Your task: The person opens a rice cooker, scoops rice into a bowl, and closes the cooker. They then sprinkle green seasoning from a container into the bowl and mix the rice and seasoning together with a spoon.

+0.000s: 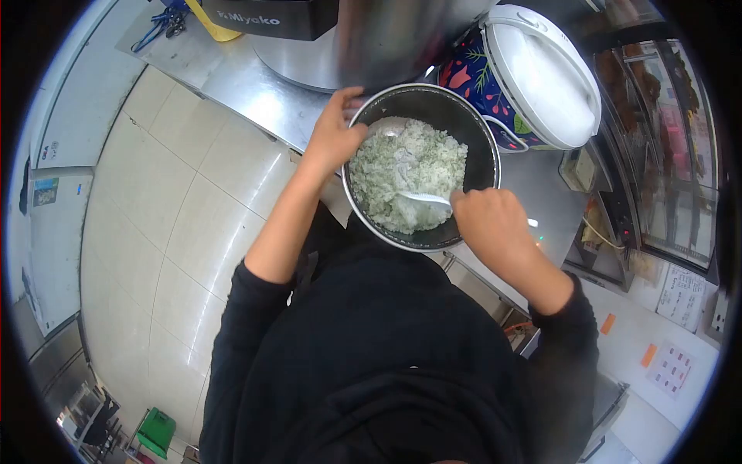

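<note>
A round metal rice pot (pixel 483 147) with a dark inside holds a heap of pale green-tinged rice (pixel 410 170). My left hand (pixel 336 133) grips the pot's left rim, thumb over the edge and fingers around the outside. At the lower right of the pot, my right hand (pixel 495 224) is closed around the handle of a white rice paddle (pixel 425 199). The paddle's blade is partly sunk in the rice, and its handle is mostly hidden in my fist.
Behind the pot stands a large metal appliance marked Miyako (pixel 270 17) on the steel counter (pixel 286 116). A rice cooker (pixel 549 85) with a white lid and a floral dark-blue body is close by on the right. Further right is a glass display case (pixel 657 139).
</note>
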The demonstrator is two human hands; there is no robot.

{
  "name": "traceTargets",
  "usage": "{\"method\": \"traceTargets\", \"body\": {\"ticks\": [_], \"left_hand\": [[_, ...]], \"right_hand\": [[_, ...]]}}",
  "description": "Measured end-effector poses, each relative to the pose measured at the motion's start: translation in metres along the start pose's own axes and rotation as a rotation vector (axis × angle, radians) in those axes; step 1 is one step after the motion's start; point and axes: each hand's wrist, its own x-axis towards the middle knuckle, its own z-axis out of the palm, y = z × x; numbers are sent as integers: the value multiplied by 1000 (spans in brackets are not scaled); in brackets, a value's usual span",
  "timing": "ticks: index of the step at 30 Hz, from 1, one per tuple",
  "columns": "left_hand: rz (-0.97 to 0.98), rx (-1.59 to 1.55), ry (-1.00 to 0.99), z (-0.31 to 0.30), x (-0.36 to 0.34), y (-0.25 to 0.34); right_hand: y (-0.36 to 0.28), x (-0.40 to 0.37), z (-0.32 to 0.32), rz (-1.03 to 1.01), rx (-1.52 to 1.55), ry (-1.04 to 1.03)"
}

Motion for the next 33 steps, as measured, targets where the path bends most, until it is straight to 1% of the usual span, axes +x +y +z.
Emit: {"method": "traceTargets", "body": {"ticks": [1, 2, 4, 5, 8, 11, 13, 14, 16, 17, 19, 21, 23, 24, 27, 28, 31, 33], "left_hand": [[22, 66, -61, -2, 6, 2], [-36, 26, -150, -1, 9, 5], [-95, -59, -203, -1, 11, 9], [-135, -102, -228, 0, 10, 7], [-121, -122, -99, 4, 1, -1], [-79, -102, -10, 3, -7, -1], [-79, -136, 45, 6, -15, -5], [-79, -182, 77, 8, -18, -6], [-86, -266, 123, 9, -19, -6], [-97, -279, 126, 9, -18, -3], [-140, -301, 133, 10, -23, 2], [-126, -334, 150, 11, -25, -1], [-118, -345, 149, 13, -23, -2], [-123, -338, 147, 12, -23, -2], [-123, -312, 135, 11, -24, -4], [-113, -305, 133, 11, -23, -4], [-37, -127, 143, 9, -26, -4], [-7, 71, 96, -4, -10, -7]], "right_hand": [[1, -4, -4, -5, -5, -17], [1, 0, 4, -18, -16, 7], [5, 22, 33, -39, -42, 61], [10, 38, 45, 6, -58, 127], [26, 87, 48, 78, -97, 313], [29, 88, 7, 120, -176, 407], [45, 93, -2, 190, -152, 399], [43, 99, 8, 199, -199, 322], [17, 98, 52, 182, -194, 264], [8, 93, 62, 165, -199, 242], [-12, 61, 63, 98, -110, 248], [-16, 30, 48, -1, -3, 216], [-4, 3, 3, 19, 39, 166], [0, -3, -10, 24, 61, 140], [-13, 4, 20, -64, 56, 169], [-11, 23, 45, -14, 60, 282], [2, 50, 40, 8, -44, 272], [18, 51, 14, 106, -117, 337]]}}
